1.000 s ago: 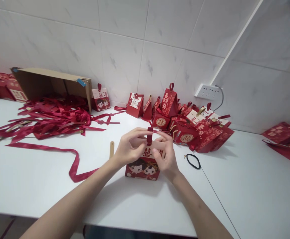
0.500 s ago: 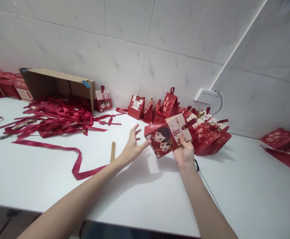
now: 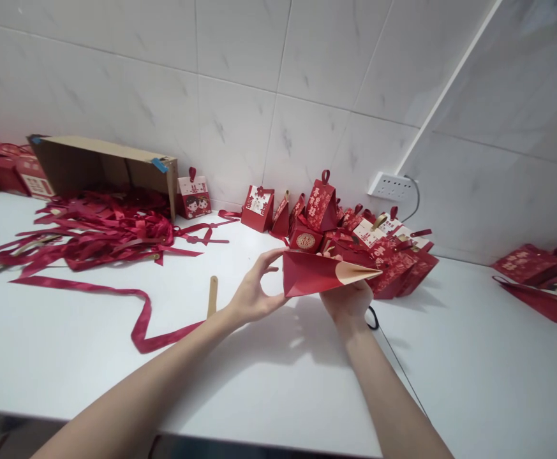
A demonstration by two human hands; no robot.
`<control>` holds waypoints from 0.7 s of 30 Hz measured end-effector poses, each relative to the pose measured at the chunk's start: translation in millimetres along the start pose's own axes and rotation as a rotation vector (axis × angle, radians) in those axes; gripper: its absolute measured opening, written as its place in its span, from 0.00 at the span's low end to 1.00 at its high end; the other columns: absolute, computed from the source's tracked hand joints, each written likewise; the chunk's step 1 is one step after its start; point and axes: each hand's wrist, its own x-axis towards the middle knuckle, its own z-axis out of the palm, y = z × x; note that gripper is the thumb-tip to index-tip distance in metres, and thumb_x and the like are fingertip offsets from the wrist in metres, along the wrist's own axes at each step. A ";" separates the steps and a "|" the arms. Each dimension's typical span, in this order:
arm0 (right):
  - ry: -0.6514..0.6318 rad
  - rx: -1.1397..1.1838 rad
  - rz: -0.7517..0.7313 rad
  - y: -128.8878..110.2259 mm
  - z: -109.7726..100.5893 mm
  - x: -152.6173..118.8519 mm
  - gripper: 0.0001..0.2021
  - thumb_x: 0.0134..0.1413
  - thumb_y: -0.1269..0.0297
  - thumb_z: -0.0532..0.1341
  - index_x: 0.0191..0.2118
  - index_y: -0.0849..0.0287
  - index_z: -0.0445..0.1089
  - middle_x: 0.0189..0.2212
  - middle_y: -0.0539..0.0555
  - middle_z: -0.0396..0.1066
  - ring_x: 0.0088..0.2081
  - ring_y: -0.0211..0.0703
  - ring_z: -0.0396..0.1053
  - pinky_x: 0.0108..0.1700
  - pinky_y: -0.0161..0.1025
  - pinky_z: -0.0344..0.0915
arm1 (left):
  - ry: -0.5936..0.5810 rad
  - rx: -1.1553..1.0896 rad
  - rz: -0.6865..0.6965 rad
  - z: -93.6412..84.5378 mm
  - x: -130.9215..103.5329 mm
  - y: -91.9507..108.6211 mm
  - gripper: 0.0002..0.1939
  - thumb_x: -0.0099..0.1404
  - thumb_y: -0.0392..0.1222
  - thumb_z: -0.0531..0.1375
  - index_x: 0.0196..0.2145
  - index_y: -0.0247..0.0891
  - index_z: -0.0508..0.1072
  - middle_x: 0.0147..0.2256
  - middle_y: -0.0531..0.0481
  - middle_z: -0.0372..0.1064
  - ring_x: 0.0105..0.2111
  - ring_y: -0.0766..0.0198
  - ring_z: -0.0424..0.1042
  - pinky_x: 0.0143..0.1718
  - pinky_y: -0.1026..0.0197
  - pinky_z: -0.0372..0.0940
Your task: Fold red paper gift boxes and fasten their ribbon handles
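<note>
A red and cream paper box point(image 3: 314, 274) is held above the white table, its plain triangular side facing me. My right hand point(image 3: 348, 299) grips it from beneath and behind, near the narrow cream end; some of its fingers are hidden by the box. At the wide red end, my left hand point(image 3: 259, 290) has its thumb and fingers around the edge, holding it. Just behind the box stand several finished-looking red boxes point(image 3: 323, 205) with ribbon loops. A wooden stick point(image 3: 212, 296) lies beyond my left forearm, beside a long red ribbon point(image 3: 145, 319).
A cardboard box point(image 3: 103, 148) lies on its side at the left, red ribbons point(image 3: 110, 233) spilling out. More red boxes sit at the far left point(image 3: 10, 169) and far right point(image 3: 536, 264). A power strip point(image 3: 393, 187) is on the wall. A thin cord point(image 3: 402, 370) crosses the table.
The held box has turned from its printed face to its plain side. My left hand has closed onto its wide end. The view has shifted slightly.
</note>
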 end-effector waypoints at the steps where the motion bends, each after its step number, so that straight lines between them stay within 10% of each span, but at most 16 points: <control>1: -0.009 -0.013 -0.008 0.2 -0.3 0.3 0.12 0.40 0.62 0.53 0.31 0.56 0.72 0.34 0.55 0.76 0.44 0.48 0.71 0.49 0.48 0.65 | 0.011 -0.006 -0.007 0.0 0.1 -0.4 0.36 0.52 0.37 0.66 0.56 0.47 0.57 0.58 0.42 0.57 0.57 0.52 0.61 0.52 0.52 0.62; 5: -0.024 -0.090 0.004 3.9 3.9 -2.3 0.12 0.44 0.62 0.55 0.36 0.54 0.71 0.37 0.50 0.76 0.41 0.43 0.72 0.42 0.42 0.69 | 0.121 -0.115 -0.156 -1.7 4.0 -3.3 0.36 0.49 0.42 0.68 0.55 0.44 0.59 0.55 0.42 0.61 0.53 0.53 0.64 0.50 0.54 0.64; 9: -0.029 -0.264 -0.009 12.8 13.4 -14.0 0.12 0.45 0.58 0.61 0.37 0.57 0.71 0.33 0.51 0.76 0.31 0.41 0.73 0.29 0.35 0.69 | 0.326 -0.437 -0.648 -7.2 11.9 -3.8 0.30 0.55 0.58 0.60 0.51 0.40 0.62 0.42 0.44 0.71 0.38 0.58 0.73 0.36 0.58 0.68; 13: -0.051 -0.371 0.222 19.1 19.9 -23.3 0.16 0.46 0.52 0.61 0.33 0.60 0.71 0.22 0.51 0.74 0.17 0.37 0.67 0.21 0.34 0.67 | 0.274 -0.704 -1.063 -11.5 15.8 -7.1 0.28 0.58 0.65 0.52 0.40 0.37 0.69 0.28 0.47 0.72 0.23 0.61 0.72 0.23 0.61 0.67; 21: 0.047 -0.346 0.246 17.3 0.9 -7.2 0.11 0.49 0.58 0.60 0.22 0.57 0.63 0.11 0.44 0.62 0.14 0.36 0.65 0.26 0.37 0.70 | 0.403 -0.737 -0.925 -14.0 17.5 -6.3 0.09 0.59 0.44 0.60 0.29 0.36 0.66 0.20 0.55 0.64 0.17 0.72 0.66 0.22 0.69 0.65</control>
